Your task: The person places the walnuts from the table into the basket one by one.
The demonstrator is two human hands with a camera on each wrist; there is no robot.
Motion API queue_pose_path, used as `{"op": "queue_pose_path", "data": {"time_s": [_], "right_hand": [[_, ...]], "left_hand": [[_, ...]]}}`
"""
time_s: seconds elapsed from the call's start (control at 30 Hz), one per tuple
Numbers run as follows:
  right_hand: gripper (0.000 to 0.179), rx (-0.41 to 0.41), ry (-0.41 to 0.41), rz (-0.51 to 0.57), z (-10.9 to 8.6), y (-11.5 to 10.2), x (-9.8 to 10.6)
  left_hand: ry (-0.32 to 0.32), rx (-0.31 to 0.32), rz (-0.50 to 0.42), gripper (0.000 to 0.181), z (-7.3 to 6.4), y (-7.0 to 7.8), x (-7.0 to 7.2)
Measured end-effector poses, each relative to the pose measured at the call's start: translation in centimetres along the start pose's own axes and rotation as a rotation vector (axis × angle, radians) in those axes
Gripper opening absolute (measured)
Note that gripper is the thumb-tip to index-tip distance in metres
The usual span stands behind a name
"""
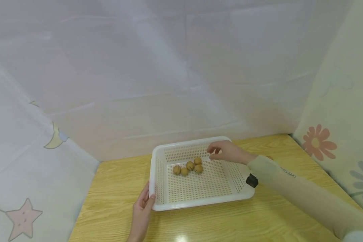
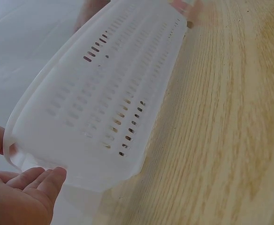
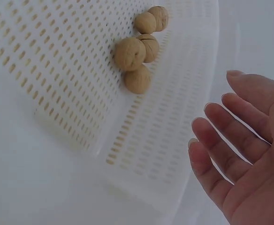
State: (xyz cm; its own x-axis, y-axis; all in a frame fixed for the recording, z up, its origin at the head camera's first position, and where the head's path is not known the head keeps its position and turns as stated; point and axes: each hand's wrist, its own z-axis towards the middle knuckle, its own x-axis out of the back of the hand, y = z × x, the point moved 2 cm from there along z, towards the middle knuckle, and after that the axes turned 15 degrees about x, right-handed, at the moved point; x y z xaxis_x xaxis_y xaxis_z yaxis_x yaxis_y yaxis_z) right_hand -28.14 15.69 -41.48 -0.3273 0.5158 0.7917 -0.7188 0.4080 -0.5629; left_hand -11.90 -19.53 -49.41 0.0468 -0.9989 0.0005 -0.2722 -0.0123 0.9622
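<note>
A white plastic basket (image 1: 199, 202) with slotted walls and floor is on the wooden table. Several walnuts (image 1: 190, 165) lie clustered on its floor, left of the middle; the right wrist view shows these walnuts (image 3: 130, 54) close up, bunched near the wall. My left hand (image 1: 143, 211) grips the basket's near left corner, thumb on the rim and fingers below it. The left wrist view shows the left hand (image 2: 26, 192) at the corner of the outer wall. Over the basket's right part hovers my right hand (image 1: 225, 151), fingers loosely bent and apart, holding nothing.
The wood-grain table (image 1: 115, 188) extends on both sides of the basket. A small brown object (image 1: 269, 157) peeks out behind the right sleeve (image 1: 293, 181). Pale cloth (image 1: 181, 84) hangs behind the table, with printed cloth at both sides.
</note>
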Motion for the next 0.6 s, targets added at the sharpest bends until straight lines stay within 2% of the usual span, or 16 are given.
{"op": "queue_pose_path", "data": {"time_s": [0.17,0.33,0.6], "right_hand": [[0.020,-0.037,-0.006,0.012,-2.3,-0.2,1.6],[0.025,-0.103,0.008,0.027,-5.2,0.5,2.8],[0.029,-0.212,0.044,-0.027,-9.5,1.7,4.2]], "left_hand": [[-0.001,0.002,0.000,0.064,0.0,0.0,0.0],[0.001,-0.005,0.007,0.064,0.0,0.1,0.0],[0.001,-0.004,0.009,0.064,0.0,0.0,0.0]]}}
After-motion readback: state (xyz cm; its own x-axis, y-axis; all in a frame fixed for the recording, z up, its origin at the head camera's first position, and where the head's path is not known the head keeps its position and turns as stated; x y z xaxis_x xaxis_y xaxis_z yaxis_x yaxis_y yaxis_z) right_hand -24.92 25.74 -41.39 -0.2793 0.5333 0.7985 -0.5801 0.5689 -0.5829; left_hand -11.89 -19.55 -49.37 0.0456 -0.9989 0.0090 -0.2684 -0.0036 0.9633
